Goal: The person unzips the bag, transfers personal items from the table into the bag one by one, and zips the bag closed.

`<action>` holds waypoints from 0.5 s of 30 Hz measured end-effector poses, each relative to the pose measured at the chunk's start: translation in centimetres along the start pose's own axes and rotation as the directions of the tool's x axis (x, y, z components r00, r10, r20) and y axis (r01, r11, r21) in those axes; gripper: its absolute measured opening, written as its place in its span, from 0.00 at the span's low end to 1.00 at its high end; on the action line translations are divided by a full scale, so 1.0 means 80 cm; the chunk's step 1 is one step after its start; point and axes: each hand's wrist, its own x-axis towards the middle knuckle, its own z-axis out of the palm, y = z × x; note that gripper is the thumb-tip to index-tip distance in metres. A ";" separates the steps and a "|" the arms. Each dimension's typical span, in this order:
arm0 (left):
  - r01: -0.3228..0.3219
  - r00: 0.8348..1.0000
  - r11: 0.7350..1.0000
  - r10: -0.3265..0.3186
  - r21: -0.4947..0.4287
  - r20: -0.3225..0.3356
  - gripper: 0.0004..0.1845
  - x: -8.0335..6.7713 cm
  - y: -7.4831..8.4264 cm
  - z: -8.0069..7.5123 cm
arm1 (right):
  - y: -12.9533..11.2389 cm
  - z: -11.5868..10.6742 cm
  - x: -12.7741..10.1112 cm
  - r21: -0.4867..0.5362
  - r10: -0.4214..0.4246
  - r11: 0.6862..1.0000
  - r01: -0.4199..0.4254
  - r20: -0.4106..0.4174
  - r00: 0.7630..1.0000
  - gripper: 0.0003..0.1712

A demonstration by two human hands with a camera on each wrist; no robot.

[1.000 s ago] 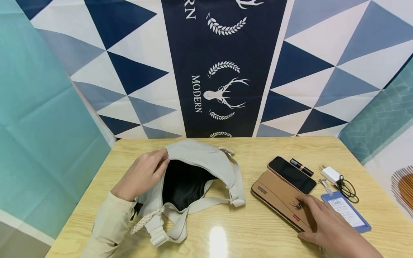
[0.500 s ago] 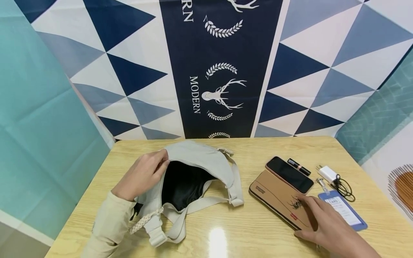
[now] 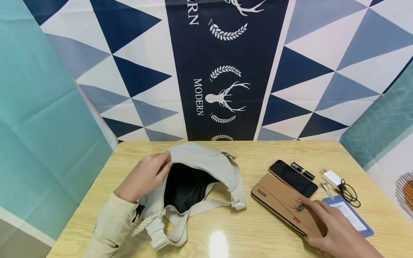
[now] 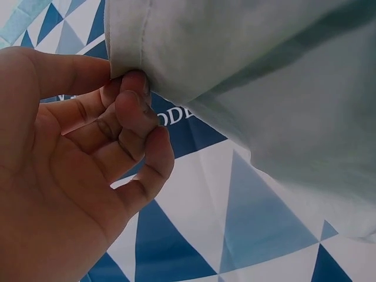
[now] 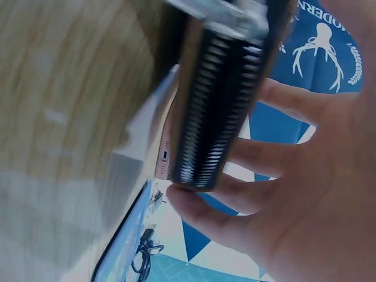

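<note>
our left hand (image 3: pixel 146 175) pinches the open grey bag's (image 3: pixel 206 163) rim, while our right hand (image 3: pixel 335 229) grips the brown notebook (image 3: pixel 282 202).

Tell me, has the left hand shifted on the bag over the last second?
No. The left hand still pinches the bag rim at the same spot beside its black opening, and stands the same against the table's far edge.
</note>
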 end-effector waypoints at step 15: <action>0.014 1.000 1.000 -0.014 0.006 0.003 0.11 -0.001 0.001 0.003 | -0.021 -0.017 -0.006 -0.020 0.046 0.998 -0.051 -0.183 0.982 0.51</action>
